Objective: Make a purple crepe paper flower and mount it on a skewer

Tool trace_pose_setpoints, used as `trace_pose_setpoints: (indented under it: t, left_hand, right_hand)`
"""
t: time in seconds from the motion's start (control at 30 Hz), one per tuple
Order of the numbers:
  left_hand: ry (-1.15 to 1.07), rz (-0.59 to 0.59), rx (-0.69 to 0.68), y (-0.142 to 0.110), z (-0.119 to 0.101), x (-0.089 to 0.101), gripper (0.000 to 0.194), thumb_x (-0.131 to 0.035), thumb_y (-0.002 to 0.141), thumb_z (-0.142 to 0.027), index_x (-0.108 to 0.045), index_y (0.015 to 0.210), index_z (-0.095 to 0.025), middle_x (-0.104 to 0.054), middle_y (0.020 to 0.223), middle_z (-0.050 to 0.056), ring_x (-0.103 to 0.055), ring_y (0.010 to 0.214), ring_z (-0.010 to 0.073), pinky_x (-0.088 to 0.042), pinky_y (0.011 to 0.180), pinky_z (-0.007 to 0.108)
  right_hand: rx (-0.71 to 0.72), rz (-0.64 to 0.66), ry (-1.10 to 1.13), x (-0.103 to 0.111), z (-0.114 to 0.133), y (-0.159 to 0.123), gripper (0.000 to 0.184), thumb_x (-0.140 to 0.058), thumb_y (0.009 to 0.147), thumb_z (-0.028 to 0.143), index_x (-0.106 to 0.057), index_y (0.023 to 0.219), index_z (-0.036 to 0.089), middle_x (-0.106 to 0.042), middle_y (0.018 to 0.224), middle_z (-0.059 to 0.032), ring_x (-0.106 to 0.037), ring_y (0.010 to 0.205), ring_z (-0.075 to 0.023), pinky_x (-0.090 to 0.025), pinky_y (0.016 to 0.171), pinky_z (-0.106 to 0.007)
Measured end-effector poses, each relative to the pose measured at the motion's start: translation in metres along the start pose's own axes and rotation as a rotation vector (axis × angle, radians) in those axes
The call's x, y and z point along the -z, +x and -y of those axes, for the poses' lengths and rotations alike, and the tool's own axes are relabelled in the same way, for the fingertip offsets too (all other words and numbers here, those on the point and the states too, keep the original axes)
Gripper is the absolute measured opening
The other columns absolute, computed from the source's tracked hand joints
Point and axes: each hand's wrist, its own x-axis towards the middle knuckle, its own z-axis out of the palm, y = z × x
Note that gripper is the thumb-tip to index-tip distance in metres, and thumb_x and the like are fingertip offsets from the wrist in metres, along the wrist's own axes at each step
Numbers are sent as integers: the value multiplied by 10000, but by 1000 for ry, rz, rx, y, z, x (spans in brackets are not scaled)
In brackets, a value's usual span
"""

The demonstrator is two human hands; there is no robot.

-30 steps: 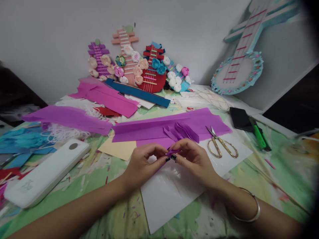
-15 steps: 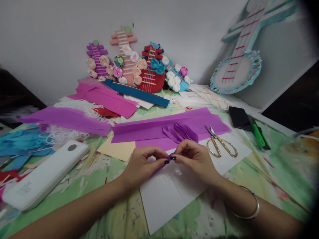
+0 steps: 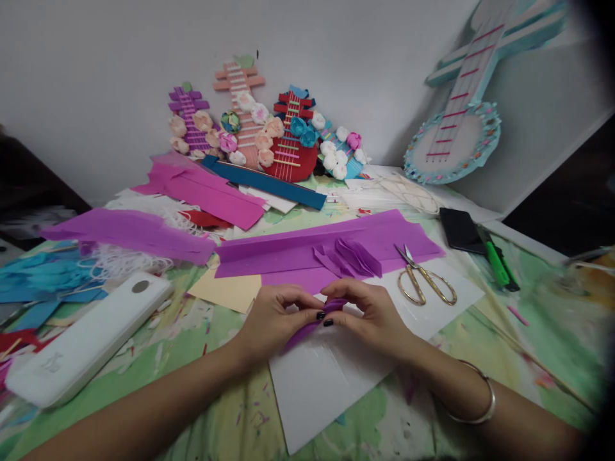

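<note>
A small strip of purple crepe paper is between my hands above the white board. My left hand pinches it with thumb and fingertips. From the other side, my right hand has its thumb below and its index finger above the strip, meeting the left fingertips. Part of the paper is hidden behind the fingers. Just beyond my hands, cut purple pieces rest on a larger folded purple sheet. Gold-handled scissors lie partly open to the right of my right hand.
At left lie a white oblong device, blue paper and white string. A green cutter and black phone-like slab lie at right. Decorated paper guitars lean on the wall; a larger one stands right.
My right thumb and index finger have spread apart a little, and more of the purple strip shows between them. My left hand keeps its pinch. The view has shifted very slightly.
</note>
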Motion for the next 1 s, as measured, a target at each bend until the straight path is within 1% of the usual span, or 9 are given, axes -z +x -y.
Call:
trace_pose_setpoints:
  t: [0.1, 0.27, 0.37, 0.47, 0.67, 0.73, 0.83, 0.9, 1.0]
  left_hand:
    - [-7, 2, 36, 0, 0, 0, 42, -718, 683, -170, -742, 716, -182, -725, 710, 44, -643, 671, 163, -486, 649, 262]
    - [-25, 47, 24, 2, -1, -2, 33, -700, 696, -165, -729, 711, -166, -716, 719, 46, -636, 684, 153, -488, 665, 256]
    - [-73, 88, 66, 3, 0, -3, 112, -695, 685, -136, -718, 792, -158, -717, 789, 46, -642, 741, 163, -496, 698, 264]
    - [-54, 79, 115, 4, 0, -2, 135, -701, 669, -117, -706, 800, -152, -706, 789, 34, -633, 732, 157, -493, 671, 250]
    - [-198, 73, 157, 6, 1, 0, 187, -722, 671, -158, -665, 847, -136, -698, 789, 44, -651, 689, 149, -515, 630, 249]
    - [-245, 50, 132, 5, 1, 0, 254, -721, 678, -161, -638, 917, -139, -690, 802, 40, -660, 699, 150, -532, 653, 262]
    - [-292, 5, 24, 4, 2, 0, 375, -734, 657, -119, -577, 993, -175, -675, 859, 21, -660, 823, 159, -541, 728, 268]
    - [-313, 2, -27, 3, 2, 2, 310, -728, 667, -113, -564, 924, -175, -663, 828, 5, -659, 803, 147, -540, 718, 256]
    - [-252, -6, -25, 3, 1, 4, 131, -701, 712, -142, -578, 758, -138, -631, 682, -10, -636, 629, 103, -513, 613, 210]
  right_hand:
    - [12, 22, -57, -1, 0, 0, 174, -694, 758, 245, -662, 923, 202, -702, 837, -40, -651, 762, -166, -512, 699, -296]
    - [-13, 23, -66, 0, 0, 1, 59, -643, 794, 221, -681, 825, 188, -701, 764, -34, -637, 701, -150, -487, 650, -277]
    - [-72, -39, -15, 2, -1, 2, 38, -627, 792, 203, -661, 789, 186, -669, 719, -18, -605, 663, -135, -465, 616, -264]
    - [-131, -101, 68, 4, -3, 3, 28, -608, 792, 185, -628, 774, 179, -617, 695, -2, -566, 643, -117, -450, 605, -251]
    - [-164, -83, 175, 4, -4, 3, 35, -604, 805, 200, -607, 789, 169, -612, 695, -1, -578, 647, -110, -451, 606, -238]
    - [-175, -78, 230, 3, -3, 2, 55, -603, 814, 218, -600, 803, 164, -624, 686, -6, -590, 641, -114, -459, 602, -239]
    - [-197, -86, 336, 2, -2, 3, 72, -600, 825, 228, -581, 807, 160, -632, 663, -5, -596, 619, -109, -463, 594, -233]
    - [-204, -91, 387, 2, -2, 4, 76, -606, 823, 224, -573, 799, 159, -639, 657, -6, -598, 612, -105, -465, 592, -227]
    - [-207, -97, 423, 3, -2, 5, 75, -614, 817, 216, -570, 792, 160, -649, 646, -7, -603, 603, -105, -469, 586, -227]
